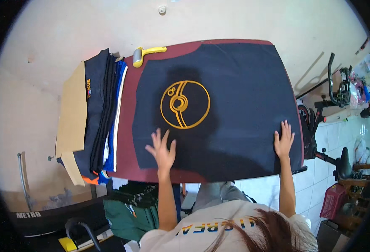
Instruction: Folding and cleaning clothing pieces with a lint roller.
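A dark navy fabric panel (245,94) lies spread flat over a maroon-topped table (126,104). It bears a round orange-yellow emblem (208,114) made of rings and curved bands. My left hand (164,152) is over the panel's left part, just below the emblem, fingers spread and holding nothing. Whether it touches the cloth I cannot tell. Near the panel's right edge is my right hand (284,141), palm down with fingers extended and nothing in its grip. A roller with a yellow handle and grey cylinder (137,56) rests at the table's far left corner.
A stack of folded dark, blue and white fabrics (104,104) stands at the left, with cardboard (71,110) against it. Dark green garments (131,217) sit below the table's near left edge. To the right are an exercise bike (322,116) and a pink plastic basket (333,200).
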{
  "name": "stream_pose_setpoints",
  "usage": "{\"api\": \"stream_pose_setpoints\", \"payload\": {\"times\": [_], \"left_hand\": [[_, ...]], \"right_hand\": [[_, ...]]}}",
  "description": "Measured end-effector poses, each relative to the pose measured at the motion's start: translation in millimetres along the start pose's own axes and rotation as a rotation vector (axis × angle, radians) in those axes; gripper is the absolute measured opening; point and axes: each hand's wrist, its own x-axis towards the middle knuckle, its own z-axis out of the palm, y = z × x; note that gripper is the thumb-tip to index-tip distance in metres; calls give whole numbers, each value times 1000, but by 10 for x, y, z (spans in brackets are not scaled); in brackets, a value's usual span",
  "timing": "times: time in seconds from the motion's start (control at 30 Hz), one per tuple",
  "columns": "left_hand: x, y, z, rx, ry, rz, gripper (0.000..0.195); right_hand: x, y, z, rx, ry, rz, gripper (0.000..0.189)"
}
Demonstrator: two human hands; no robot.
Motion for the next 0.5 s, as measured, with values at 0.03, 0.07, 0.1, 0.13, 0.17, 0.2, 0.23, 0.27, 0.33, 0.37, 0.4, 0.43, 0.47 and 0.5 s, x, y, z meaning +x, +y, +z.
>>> {"api": "stream_pose_setpoints", "payload": {"times": [0.03,0.07,0.1,0.13,0.17,0.2,0.23,0.27,0.33,0.37,0.4,0.43,0.47,0.5], "left_hand": [[-48,-112,-53,-18,75,-64,43],[-114,-250,-78,2,123,-140,43],[-185,-410,-140,-18,146,-227,42],[-220,-441,-227,-15,139,-292,40],[-282,-599,-241,-7,158,-321,39],[-323,-671,-260,11,177,-344,36],[-313,-743,-215,-36,204,-358,34],[-341,-813,-211,-69,225,-377,31],[-359,-852,-226,-94,253,-420,29],[-312,-836,-205,-136,269,-445,26],[-266,-816,-210,-145,276,-453,26],[-265,-818,-251,-142,269,-496,24],[-260,-808,-280,-147,265,-535,22],[-246,-810,-267,-147,273,-550,22]], "right_hand": [[48,-30,-29,25,11,42,46],[120,-58,-42,29,41,99,43],[251,-172,-17,46,70,147,40],[418,-399,15,-30,242,131,36],[630,-658,151,-14,250,114,36],[877,-916,303,52,300,83,36],[1106,-1204,417,113,348,51,36],[1333,-1668,493,155,413,-21,27],[1788,-2563,666,265,416,-251,30],[2023,-2919,814,288,402,-373,34],[2250,-3259,994,390,338,-443,35],[2392,-3699,1204,515,205,-446,29],[2542,-4111,1363,693,252,-583,20],[2712,-4410,1520,646,234,-723,19]]}}
